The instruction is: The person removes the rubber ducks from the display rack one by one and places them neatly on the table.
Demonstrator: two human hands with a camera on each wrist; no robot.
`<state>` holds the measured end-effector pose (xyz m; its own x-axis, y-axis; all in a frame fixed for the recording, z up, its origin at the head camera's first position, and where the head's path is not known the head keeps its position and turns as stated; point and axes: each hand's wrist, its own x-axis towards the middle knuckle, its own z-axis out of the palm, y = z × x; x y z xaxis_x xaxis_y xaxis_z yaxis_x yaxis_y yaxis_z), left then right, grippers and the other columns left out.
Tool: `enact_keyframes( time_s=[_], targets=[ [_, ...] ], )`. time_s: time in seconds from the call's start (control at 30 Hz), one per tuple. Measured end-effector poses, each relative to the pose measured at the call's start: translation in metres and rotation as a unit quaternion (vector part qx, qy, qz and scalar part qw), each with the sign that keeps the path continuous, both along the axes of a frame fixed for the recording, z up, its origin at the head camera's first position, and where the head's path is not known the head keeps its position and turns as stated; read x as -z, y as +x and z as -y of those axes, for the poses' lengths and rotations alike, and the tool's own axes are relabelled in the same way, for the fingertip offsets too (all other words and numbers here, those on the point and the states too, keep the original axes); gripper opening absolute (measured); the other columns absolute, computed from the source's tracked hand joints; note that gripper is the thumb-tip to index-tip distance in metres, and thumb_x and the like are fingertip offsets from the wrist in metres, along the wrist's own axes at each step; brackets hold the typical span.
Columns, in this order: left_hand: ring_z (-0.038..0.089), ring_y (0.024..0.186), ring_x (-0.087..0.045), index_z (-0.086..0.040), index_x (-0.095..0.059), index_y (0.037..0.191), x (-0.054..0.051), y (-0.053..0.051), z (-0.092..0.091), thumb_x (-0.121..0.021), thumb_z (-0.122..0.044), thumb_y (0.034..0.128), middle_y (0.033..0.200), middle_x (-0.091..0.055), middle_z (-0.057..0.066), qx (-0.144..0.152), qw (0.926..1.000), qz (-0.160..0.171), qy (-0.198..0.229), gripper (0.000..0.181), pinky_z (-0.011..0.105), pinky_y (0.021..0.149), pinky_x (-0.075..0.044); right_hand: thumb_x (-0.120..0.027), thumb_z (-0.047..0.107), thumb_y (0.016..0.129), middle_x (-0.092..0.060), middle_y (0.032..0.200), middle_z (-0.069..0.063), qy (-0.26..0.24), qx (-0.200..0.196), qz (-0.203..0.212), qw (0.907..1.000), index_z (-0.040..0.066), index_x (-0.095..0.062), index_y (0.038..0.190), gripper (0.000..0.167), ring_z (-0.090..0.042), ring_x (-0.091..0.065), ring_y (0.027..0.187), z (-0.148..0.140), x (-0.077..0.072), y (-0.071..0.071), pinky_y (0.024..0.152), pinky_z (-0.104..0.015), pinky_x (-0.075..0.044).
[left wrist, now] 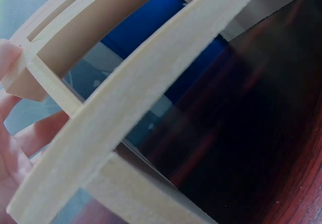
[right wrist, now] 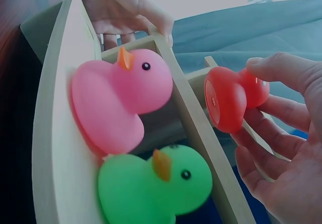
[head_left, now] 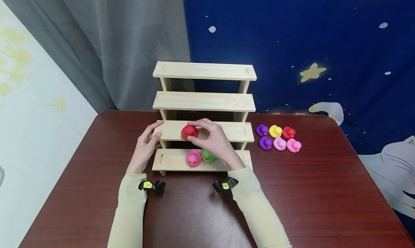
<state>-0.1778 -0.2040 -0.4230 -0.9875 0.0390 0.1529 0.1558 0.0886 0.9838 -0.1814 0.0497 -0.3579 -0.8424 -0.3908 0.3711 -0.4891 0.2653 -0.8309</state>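
In the head view my right hand (head_left: 212, 138) pinches a red duck (head_left: 189, 132) between thumb and fingers at the second step from the bottom of a wooden stand (head_left: 204, 71). The right wrist view shows the red duck (right wrist: 225, 99) tilted, its flat base visible, in my right hand (right wrist: 287, 133). My left hand (head_left: 144, 147) touches the left end of that same step, fingers not curled tight. On the lowest step a pink duck (head_left: 193, 158) and a green duck (head_left: 207, 156) sit side by side, partly below my right hand.
Right of the stand, several small ducks lie in two rows on the brown table (head_left: 324, 190): a purple duck (head_left: 262, 130), a yellow duck (head_left: 275, 131) and a red one (head_left: 288, 132) behind; another purple (head_left: 265, 143) and two pink ones in front. Curtains hang behind.
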Motion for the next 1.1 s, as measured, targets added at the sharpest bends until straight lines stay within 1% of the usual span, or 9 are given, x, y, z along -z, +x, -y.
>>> enact_keyframes(
  time_s=[0.17, 0.27, 0.37, 0.5, 0.73, 0.97, 1.1],
  targets=[
    [0.015, 0.102, -0.061, -0.017, -0.047, 0.144, 0.000, 0.000, 0.000, -0.052, -0.021, 0.1019, 0.132, -0.054, 0.020, 0.000, 1.0000, 0.001, -0.002, 0.042, 0.028, 0.079, -0.052, -0.080, 0.012, 0.080, -0.066, 0.108, -0.001, -0.021, 0.001, -0.007, 0.9998, 0.007, -0.071, 0.115, 0.036, -0.013, -0.058, 0.101, -0.009, -0.001, 0.003, 0.090, -0.037, -0.045],
    [0.016, 0.104, -0.060, -0.017, -0.047, 0.144, -0.001, -0.001, -0.001, -0.051, -0.021, 0.1020, 0.133, -0.053, 0.020, 0.000, 1.0000, 0.002, -0.002, 0.042, 0.027, 0.079, -0.052, -0.079, 0.010, 0.080, -0.066, 0.108, -0.002, -0.036, 0.001, -0.014, 0.9993, 0.007, -0.071, 0.115, 0.035, -0.014, -0.058, 0.102, -0.015, -0.002, 0.005, 0.089, -0.037, -0.046],
    [0.016, 0.105, -0.060, -0.017, -0.047, 0.144, -0.001, -0.002, -0.001, -0.051, -0.021, 0.1021, 0.136, -0.051, 0.018, 0.003, 1.0000, 0.004, -0.002, 0.042, 0.028, 0.079, -0.051, -0.078, 0.008, 0.081, -0.065, 0.107, -0.001, -0.043, 0.003, -0.017, 0.9989, 0.006, -0.071, 0.115, 0.035, -0.013, -0.058, 0.102, -0.021, -0.003, 0.007, 0.089, -0.036, -0.047],
    [0.015, 0.106, -0.059, -0.018, -0.047, 0.144, -0.001, -0.001, -0.001, -0.051, -0.022, 0.1021, 0.138, -0.049, 0.018, 0.003, 1.0000, 0.004, -0.004, 0.042, 0.028, 0.079, -0.051, -0.078, 0.007, 0.081, -0.065, 0.107, 0.001, -0.039, 0.012, -0.028, 0.9988, 0.006, -0.070, 0.116, 0.036, -0.011, -0.058, 0.102, -0.029, -0.003, 0.010, 0.090, -0.035, -0.047],
    [0.017, 0.106, -0.060, -0.019, -0.047, 0.144, 0.001, 0.000, 0.001, -0.050, -0.022, 0.1025, 0.136, -0.051, 0.020, 0.005, 0.9999, 0.002, -0.010, 0.042, 0.030, 0.080, -0.052, -0.078, 0.012, 0.082, -0.065, 0.108, 0.002, -0.027, 0.028, -0.054, 0.9978, 0.009, -0.071, 0.117, 0.036, -0.011, -0.058, 0.104, -0.048, -0.003, 0.011, 0.091, -0.036, -0.045],
    [0.016, 0.107, -0.059, -0.018, -0.048, 0.143, 0.001, 0.000, 0.000, -0.051, -0.022, 0.1021, 0.141, -0.047, 0.014, 0.000, 0.9999, 0.004, -0.012, 0.041, 0.027, 0.079, -0.051, -0.079, 0.011, 0.082, -0.066, 0.107, -0.001, -0.033, 0.041, -0.064, 0.9966, 0.010, -0.070, 0.119, 0.038, -0.014, -0.058, 0.104, -0.068, -0.004, 0.014, 0.092, -0.039, -0.042],
    [0.014, 0.105, -0.058, -0.017, -0.047, 0.144, 0.000, 0.000, 0.000, -0.050, -0.022, 0.1024, 0.141, -0.048, 0.013, -0.003, 0.9998, 0.003, -0.017, 0.042, 0.026, 0.078, -0.051, -0.079, 0.010, 0.081, -0.066, 0.108, -0.001, -0.025, 0.054, -0.073, 0.9955, 0.010, -0.071, 0.119, 0.039, -0.014, -0.058, 0.104, -0.078, -0.005, 0.015, 0.090, -0.038, -0.042]
  ],
)
